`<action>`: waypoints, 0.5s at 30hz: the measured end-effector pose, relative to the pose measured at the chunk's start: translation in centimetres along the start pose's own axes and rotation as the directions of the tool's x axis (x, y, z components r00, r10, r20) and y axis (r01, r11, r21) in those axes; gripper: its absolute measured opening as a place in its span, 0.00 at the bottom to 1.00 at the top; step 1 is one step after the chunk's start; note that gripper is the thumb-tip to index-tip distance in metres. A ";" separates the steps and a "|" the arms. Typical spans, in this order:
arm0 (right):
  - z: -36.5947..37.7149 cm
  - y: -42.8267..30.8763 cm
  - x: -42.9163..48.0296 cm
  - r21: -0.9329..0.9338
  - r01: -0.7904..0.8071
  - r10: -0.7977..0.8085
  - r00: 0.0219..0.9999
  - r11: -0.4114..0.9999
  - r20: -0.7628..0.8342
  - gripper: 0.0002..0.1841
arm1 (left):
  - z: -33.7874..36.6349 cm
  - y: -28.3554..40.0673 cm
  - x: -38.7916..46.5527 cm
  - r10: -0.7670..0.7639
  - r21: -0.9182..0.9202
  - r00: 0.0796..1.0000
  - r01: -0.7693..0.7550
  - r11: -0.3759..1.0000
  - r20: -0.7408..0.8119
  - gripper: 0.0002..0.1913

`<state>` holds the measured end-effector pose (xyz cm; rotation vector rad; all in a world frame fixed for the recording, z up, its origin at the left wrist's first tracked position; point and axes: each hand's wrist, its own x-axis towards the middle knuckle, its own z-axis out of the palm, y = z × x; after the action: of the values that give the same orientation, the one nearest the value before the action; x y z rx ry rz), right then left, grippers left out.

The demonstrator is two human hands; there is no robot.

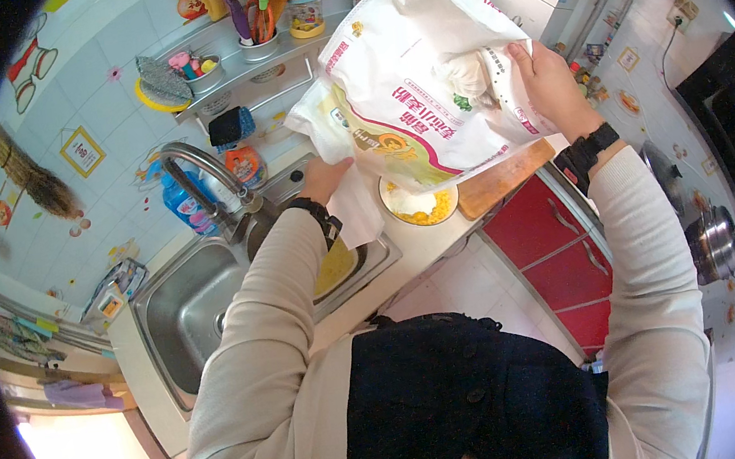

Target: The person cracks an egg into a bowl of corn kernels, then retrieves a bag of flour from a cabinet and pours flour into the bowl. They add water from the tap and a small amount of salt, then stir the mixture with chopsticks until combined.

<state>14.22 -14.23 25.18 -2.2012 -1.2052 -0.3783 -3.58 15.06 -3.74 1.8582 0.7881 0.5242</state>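
Observation:
A large white flour bag [393, 86] with pink printing is held up above the counter, spread between my two hands. My left hand [322, 179] grips its lower left edge, beside the sink. At the bag's right edge, my right hand [548, 86] pinches the material with the thumb on top. Below the bag stands a round bowl [453, 210] with white powder [410, 203] lying over yellow bits [439, 208]. Part of the bowl's far side is hidden by the bag. A wooden cutting board [503, 178] lies just right of the bowl.
A double steel sink [182, 316] with a curved faucet [188, 151] is on the left, a yellow item [338, 269] in its right basin. Detergent bottles [183, 202] stand behind it. A wall rack [333, 28] holds utensils. Red cabinets [536, 232] and a steel pot [715, 246] are right.

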 end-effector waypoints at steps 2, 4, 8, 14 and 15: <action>0.2 -0.2 -0.1 -0.036 0.017 -0.018 0.999 0.999 -0.040 0.23 | -0.2 -0.5 0.2 -0.005 -0.045 1.000 0.004 0.999 -0.021 0.20; 0.5 -0.3 -0.6 -0.055 0.028 -0.032 0.997 0.998 -0.074 0.23 | 0.0 -0.8 0.0 0.004 -0.131 1.000 -0.008 0.991 -0.029 0.20; 0.6 0.0 -1.2 -0.068 0.035 -0.043 0.993 0.997 -0.111 0.23 | 0.3 -0.5 -0.3 0.049 -0.112 0.998 -0.053 0.992 -0.042 0.21; 1.4 1.4 -0.8 -0.157 0.027 -0.052 0.986 0.987 -0.156 0.22 | 0.4 1.2 -1.0 0.040 -0.005 0.995 -0.041 0.999 -0.089 0.21; 1.6 1.7 -0.8 -0.187 0.019 -0.050 0.985 0.982 -0.167 0.22 | 0.4 1.7 -1.4 0.004 0.003 0.996 -0.003 1.000 -0.092 0.21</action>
<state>15.15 -14.44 22.96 -2.2516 -1.1558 -0.7043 -3.82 13.32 -2.39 1.8489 0.8468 0.6144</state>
